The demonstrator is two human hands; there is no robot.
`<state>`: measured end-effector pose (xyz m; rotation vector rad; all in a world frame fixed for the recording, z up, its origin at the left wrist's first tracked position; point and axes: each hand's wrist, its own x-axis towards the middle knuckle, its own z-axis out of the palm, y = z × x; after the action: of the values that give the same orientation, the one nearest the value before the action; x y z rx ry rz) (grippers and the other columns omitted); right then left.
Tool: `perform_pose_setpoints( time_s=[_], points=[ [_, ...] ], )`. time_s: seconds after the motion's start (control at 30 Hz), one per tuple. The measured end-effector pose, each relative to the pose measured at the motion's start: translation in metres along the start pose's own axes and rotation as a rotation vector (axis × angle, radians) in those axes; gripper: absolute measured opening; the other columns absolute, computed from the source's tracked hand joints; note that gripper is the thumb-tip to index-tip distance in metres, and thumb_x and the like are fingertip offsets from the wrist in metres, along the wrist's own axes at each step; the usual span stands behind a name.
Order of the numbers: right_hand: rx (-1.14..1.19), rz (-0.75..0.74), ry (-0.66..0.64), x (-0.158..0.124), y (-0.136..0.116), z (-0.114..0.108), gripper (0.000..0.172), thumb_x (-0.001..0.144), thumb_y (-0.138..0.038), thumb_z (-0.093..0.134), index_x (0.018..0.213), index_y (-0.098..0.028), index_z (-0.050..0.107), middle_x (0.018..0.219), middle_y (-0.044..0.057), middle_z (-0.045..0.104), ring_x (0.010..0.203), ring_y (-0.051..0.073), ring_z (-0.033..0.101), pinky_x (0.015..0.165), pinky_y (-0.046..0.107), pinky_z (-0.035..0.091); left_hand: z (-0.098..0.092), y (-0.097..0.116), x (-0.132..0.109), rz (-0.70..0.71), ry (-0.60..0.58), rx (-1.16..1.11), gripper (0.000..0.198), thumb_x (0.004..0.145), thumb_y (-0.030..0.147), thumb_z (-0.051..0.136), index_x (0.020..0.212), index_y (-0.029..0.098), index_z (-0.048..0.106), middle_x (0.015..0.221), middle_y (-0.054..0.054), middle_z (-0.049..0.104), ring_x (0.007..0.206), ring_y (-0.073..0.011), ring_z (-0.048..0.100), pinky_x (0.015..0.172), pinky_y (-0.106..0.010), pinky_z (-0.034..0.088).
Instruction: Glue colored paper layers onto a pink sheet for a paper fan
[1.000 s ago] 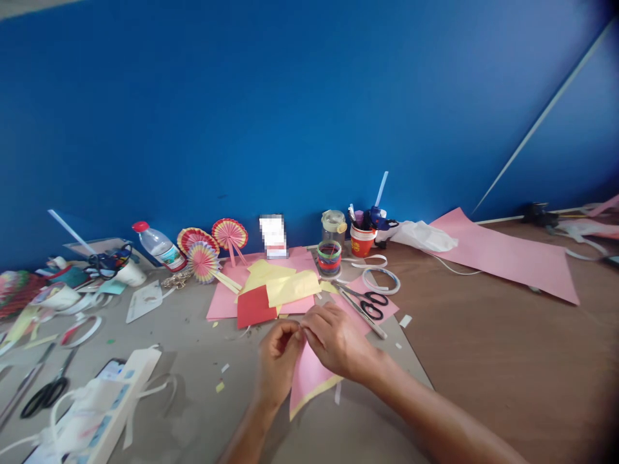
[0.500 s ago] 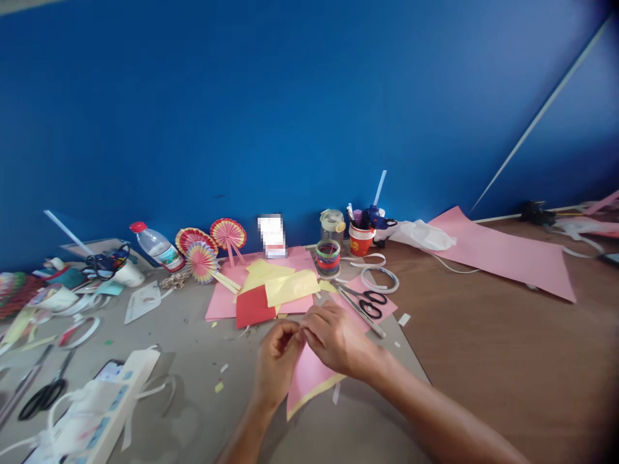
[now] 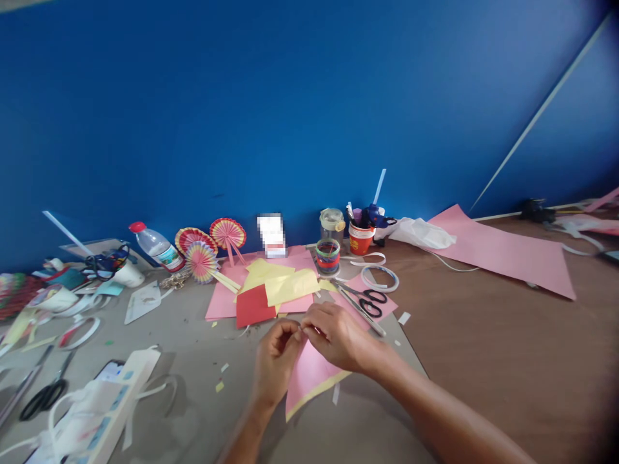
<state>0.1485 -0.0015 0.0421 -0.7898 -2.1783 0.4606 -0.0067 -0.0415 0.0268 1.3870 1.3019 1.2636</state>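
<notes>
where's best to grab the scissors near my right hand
Probably by the black loops of the scissors, coming from the right with the right hand, once free: loops face that way, blades point far left, and a silvery rod lies along the near side.

Paper fans (image 3: 228, 231), scissors (image 3: 360, 297) and colored sheets (image 3: 293, 287) suggest a craft workspace

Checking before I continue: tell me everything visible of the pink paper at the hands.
The pink paper looks thin and smooth, with a yellow band along its slightly curved lower edge. It narrows upward to where the left-hand grip and right-hand grip pinch it, hiding its top. Whether it touches the gray table is unclear.
</notes>
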Motion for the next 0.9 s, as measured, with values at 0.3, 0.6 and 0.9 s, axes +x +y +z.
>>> perform_pose_setpoints(
  time_s=[0.3, 0.6, 0.9],
  points=[
    [0.187, 0.267, 0.017, -0.001, -0.012, 0.001, 0.018, 0.077, -0.004, 0.049, 0.068, -0.018, 0.054, 0.066, -0.001, 0.056, 0.061, 0.01, 0.05, 0.057, 0.02, 0.034, 0.0, -0.004, -0.003, 0.455, 0.113, 0.378, 0.01, 0.085, 0.015, 0.053, 0.084, 0.019, 0.061, 0.079, -0.002, 0.064, 0.075, -0.0133, 0.061, 0.067, -0.023, 0.05],
    [0.42, 0.574, 0.02, 0.0, -0.015, 0.009, 0.013, 0.077, -0.012, 0.05, 0.067, -0.018, 0.056, 0.06, -0.003, 0.057, 0.054, 0.009, 0.05, 0.05, 0.019, 0.034, 0.0, -0.003, -0.003, 0.613, 0.16, 0.513, 0.013, 0.087, 0.011, 0.05, 0.089, 0.019, 0.06, 0.081, -0.003, 0.064, 0.075, -0.0126, 0.062, 0.067, -0.022, 0.05],
    [0.591, 0.735, -0.036, 0.003, -0.011, 0.009, 0.012, 0.075, -0.013, 0.05, 0.066, -0.018, 0.057, 0.053, -0.004, 0.058, 0.052, 0.009, 0.054, 0.05, 0.018, 0.037, 0.001, -0.003, -0.002, 0.597, 0.154, 0.539, 0.013, 0.087, 0.011, 0.05, 0.085, 0.019, 0.059, 0.078, -0.002, 0.063, 0.072, -0.0117, 0.061, 0.065, -0.021, 0.049]
  ],
)
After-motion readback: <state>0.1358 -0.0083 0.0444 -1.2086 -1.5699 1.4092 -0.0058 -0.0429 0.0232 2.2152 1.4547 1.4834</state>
